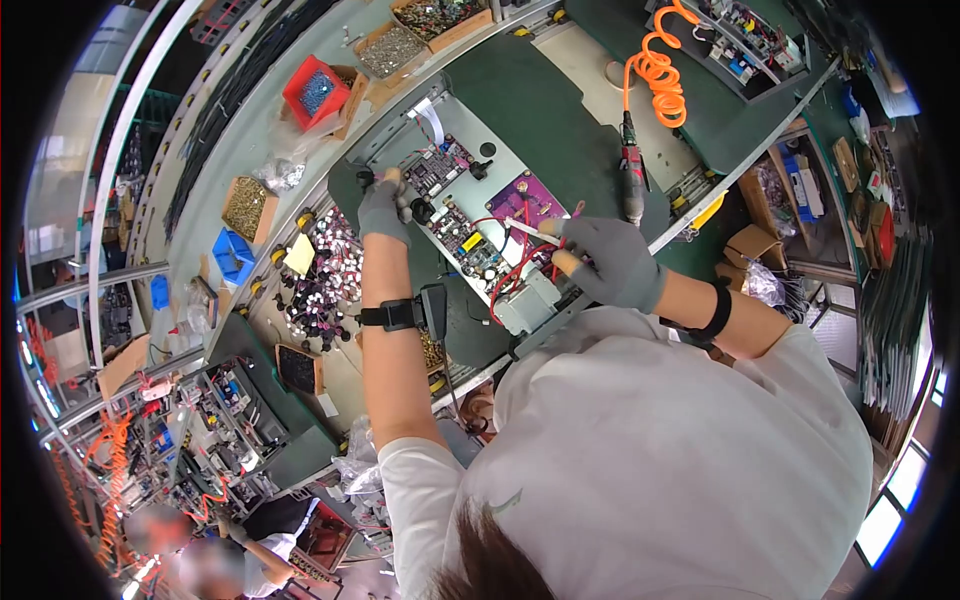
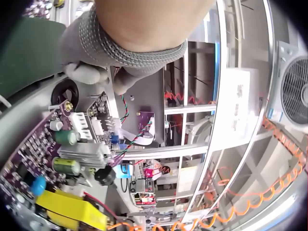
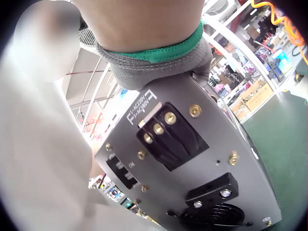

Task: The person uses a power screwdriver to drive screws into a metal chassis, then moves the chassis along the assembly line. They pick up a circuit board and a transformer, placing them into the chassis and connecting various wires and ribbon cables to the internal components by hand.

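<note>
An open metal chassis (image 1: pixel 507 170) lies tilted on the green bench, with a purple board (image 1: pixel 524 203), a smaller circuit board (image 1: pixel 437 168) and red wires (image 1: pixel 518 270) in it. The gloved left hand (image 1: pixel 385 208) is at its far left end; in the left wrist view this hand (image 2: pixel 103 60) has its fingers and thumb on both sides of the panel's edge. Over the near right part, the gloved right hand (image 1: pixel 612 262) pinches a thin white strip (image 1: pixel 528 232) beside the red wires. In the right wrist view the end panel (image 3: pixel 168 187) hides its fingers.
A red power screwdriver (image 1: pixel 631 172) hangs from an orange coiled hose (image 1: pixel 660 85) right of the chassis. Bundled connectors (image 1: pixel 325 262) lie to the left, past them a blue bin (image 1: pixel 233 256), a red bin (image 1: pixel 316 92) and boxes of screws (image 1: pixel 248 208). Other people are at lower left.
</note>
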`<state>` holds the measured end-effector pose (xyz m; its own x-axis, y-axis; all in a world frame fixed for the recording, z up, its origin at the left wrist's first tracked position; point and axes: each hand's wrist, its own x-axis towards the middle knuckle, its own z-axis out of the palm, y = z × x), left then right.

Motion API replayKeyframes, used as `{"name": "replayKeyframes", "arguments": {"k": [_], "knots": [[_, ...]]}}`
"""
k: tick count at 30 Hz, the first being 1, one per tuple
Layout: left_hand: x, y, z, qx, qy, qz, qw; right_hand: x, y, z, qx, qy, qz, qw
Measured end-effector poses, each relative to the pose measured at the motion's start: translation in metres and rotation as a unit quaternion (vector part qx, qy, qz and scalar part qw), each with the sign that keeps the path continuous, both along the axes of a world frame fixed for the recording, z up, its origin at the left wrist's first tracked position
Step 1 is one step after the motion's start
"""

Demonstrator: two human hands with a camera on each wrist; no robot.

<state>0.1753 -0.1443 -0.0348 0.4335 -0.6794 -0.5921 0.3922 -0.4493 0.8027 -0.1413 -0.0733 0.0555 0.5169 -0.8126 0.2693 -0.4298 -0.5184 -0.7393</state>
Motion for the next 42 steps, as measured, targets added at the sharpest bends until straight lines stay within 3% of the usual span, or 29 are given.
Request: {"name": "replayKeyframes", "arguments": {"k": [1,3,5,6,8,12,14,16,18,20,23,26,28,31,32,34,36,38,40,42], "knots": [[0.003,-0.002,-0.001,0.081,0.003,-0.010,0.997,0.000,-0.004,0.010,-0.003,0.000,0.008,1.000],[0.007,0.008,-0.001,0.092,0.031,-0.028,0.995,-0.001,-0.020,0.034,0.153,0.029,-0.066,0.986],[0.004,0.021,0.005,0.113,0.021,-0.063,0.991,0.003,-0.053,0.035,0.174,-0.081,-0.060,0.980],[0.003,0.030,0.006,0.112,0.021,-0.051,0.992,0.007,-0.072,0.036,0.173,-0.080,-0.048,0.980],[0.003,0.052,0.005,0.076,-0.024,-0.018,0.997,0.016,-0.113,0.032,0.168,0.100,0.039,0.980],[0.007,0.109,-0.016,0.058,-0.023,0.001,0.998,0.058,-0.149,-0.019,0.071,0.198,0.156,0.965],[0.009,0.147,-0.038,0.026,-0.021,0.000,0.999,0.086,-0.139,-0.014,0.070,0.370,0.146,0.915],[0.004,0.184,-0.045,0.042,-0.004,0.039,0.998,0.101,-0.135,-0.024,0.010,0.370,0.145,0.918],[0.002,0.218,-0.045,0.055,0.021,0.069,0.996,0.111,-0.134,-0.010,0.005,0.470,0.118,0.875],[-0.001,0.244,-0.045,0.132,-0.011,0.087,0.987,0.104,-0.146,-0.016,-0.002,0.457,0.112,0.882],[0.008,0.284,-0.098,0.153,-0.058,0.120,0.979,0.090,-0.160,-0.006,-0.041,0.458,0.063,0.886],[0.010,0.293,-0.106,0.197,-0.041,0.121,0.972,0.074,-0.170,-0.003,-0.102,0.422,0.068,0.898],[0.014,0.289,-0.112,0.186,-0.046,0.116,0.974,0.065,-0.165,-0.002,-0.058,0.473,0.057,0.877],[0.019,0.276,-0.121,0.182,-0.084,0.067,0.977,0.046,-0.142,0.005,0.056,0.333,0.091,0.937],[0.021,0.272,-0.131,0.180,-0.074,0.062,0.979,0.041,-0.128,0.011,0.056,0.343,0.087,0.934],[0.021,0.267,-0.154,0.107,-0.126,0.036,0.986,0.029,-0.098,0.023,0.105,0.179,0.063,0.976],[0.007,0.245,-0.107,0.092,-0.111,0.013,0.990,0.031,-0.049,0.043,0.101,0.121,0.018,0.987],[-0.004,0.225,-0.088,0.006,-0.213,-0.142,0.967,0.039,-0.007,0.056,0.021,0.123,0.008,0.992],[-0.020,0.208,-0.092,-0.039,-0.162,-0.186,0.968,0.044,0.016,0.062,-0.143,0.201,0.043,0.968],[-0.034,0.191,-0.083,-0.085,-0.111,-0.224,0.964,0.045,0.033,0.054,-0.194,0.196,0.028,0.961]]}}
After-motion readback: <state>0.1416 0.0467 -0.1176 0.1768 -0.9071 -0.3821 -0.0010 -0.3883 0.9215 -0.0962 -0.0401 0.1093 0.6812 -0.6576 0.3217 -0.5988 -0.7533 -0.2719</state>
